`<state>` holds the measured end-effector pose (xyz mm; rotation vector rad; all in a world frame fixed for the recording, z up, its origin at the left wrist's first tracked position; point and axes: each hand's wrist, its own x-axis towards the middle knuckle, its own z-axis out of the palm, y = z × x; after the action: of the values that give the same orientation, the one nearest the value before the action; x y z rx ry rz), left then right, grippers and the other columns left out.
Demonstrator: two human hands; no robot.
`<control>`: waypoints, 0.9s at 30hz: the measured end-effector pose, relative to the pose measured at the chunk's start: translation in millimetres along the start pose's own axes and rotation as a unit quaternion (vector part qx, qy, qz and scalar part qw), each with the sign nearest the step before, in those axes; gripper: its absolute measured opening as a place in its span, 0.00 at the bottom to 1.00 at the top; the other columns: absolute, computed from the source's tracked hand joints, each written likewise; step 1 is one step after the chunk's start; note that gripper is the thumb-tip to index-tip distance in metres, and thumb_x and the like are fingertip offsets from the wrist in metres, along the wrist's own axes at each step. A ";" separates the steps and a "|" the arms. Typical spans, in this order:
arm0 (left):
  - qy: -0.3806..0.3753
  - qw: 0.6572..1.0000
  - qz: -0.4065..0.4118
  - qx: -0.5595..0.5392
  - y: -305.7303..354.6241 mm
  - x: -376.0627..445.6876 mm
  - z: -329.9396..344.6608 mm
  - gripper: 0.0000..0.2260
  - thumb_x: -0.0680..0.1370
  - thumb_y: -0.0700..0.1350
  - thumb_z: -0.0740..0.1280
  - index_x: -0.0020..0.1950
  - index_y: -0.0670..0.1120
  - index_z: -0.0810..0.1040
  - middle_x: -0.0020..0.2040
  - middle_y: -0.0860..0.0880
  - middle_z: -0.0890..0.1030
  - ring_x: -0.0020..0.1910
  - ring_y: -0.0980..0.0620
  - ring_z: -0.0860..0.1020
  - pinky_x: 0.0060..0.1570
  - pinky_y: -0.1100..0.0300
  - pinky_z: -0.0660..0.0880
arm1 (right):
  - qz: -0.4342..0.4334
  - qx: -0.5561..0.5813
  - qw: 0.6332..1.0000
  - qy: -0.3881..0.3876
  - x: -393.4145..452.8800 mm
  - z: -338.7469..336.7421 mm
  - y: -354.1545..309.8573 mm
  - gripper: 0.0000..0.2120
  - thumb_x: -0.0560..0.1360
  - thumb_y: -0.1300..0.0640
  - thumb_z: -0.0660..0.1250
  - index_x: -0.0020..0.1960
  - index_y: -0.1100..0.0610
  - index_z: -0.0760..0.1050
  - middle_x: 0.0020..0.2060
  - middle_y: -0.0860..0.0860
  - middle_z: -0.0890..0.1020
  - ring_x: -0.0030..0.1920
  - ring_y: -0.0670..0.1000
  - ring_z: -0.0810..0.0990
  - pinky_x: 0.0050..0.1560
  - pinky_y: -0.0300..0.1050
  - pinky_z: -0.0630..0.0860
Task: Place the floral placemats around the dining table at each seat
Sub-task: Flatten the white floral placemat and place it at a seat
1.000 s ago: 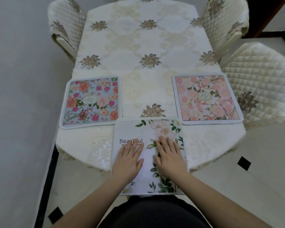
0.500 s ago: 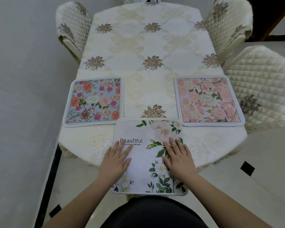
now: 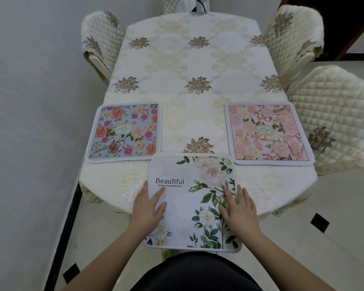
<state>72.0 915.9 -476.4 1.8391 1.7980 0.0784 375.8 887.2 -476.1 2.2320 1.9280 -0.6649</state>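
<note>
Cream cloth with brown flower motifs covers the dining table, which stands on pale floor tiles beside a grey wall. Since a second ago both hands have slid apart, from the middle of the white placemat out to its side edges, so the whole word "BeauTiful" now shows where fingers covered part of it before. The mat itself lies where it did, at the near end of the table with its near edge hanging past the rim toward the person.

The left hand rests flat on the mat's left edge, fingers straight and close together, gripping nothing. The right hand lies flat on the right edge in the same way.

Three placemats are laid out: the white one, a blue placemat at the left side and a pink placemat at the right side, both unmoved. Three quilted chairs show clearly: one far left, one far right, and one near right next to the pink mat.
</note>
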 end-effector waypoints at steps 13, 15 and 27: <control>0.097 0.961 0.046 -0.254 9.3 -13.9 -19.0 0.28 0.82 0.43 0.65 0.73 0.65 0.57 0.77 0.62 0.56 0.74 0.72 0.52 0.72 0.69 0.51 | 0.028 0.368 0.928 0.038 -10.7 -39.2 -9.2 0.32 0.81 0.50 0.61 0.80 0.41 0.49 0.77 0.41 0.62 0.64 0.41 0.74 0.59 0.43 0.70; 0.097 0.938 0.002 -0.332 8.4 -11.8 -20.6 0.28 0.81 0.41 0.66 0.76 0.60 0.59 0.77 0.57 0.63 0.74 0.62 0.62 0.72 0.60 0.61 | 0.051 0.424 0.904 0.023 -8.0 -39.9 -6.1 0.31 0.81 0.52 0.64 0.79 0.42 0.54 0.74 0.42 0.67 0.62 0.46 0.77 0.58 0.42 0.72; -0.037 0.945 -0.058 -0.320 2.7 -7.2 -27.7 0.37 0.80 0.41 0.68 0.81 0.57 0.50 0.73 0.61 0.64 0.68 0.57 0.68 0.66 0.59 0.67 | 0.061 0.398 0.915 -0.036 -6.8 -30.7 4.6 0.36 0.80 0.52 0.64 0.75 0.29 0.46 0.52 0.53 0.85 0.46 0.49 0.84 0.52 0.49 0.80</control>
<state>62.1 918.8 -449.5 1.2534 1.5745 0.4831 387.2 891.4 -446.7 2.6415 1.6241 -1.7282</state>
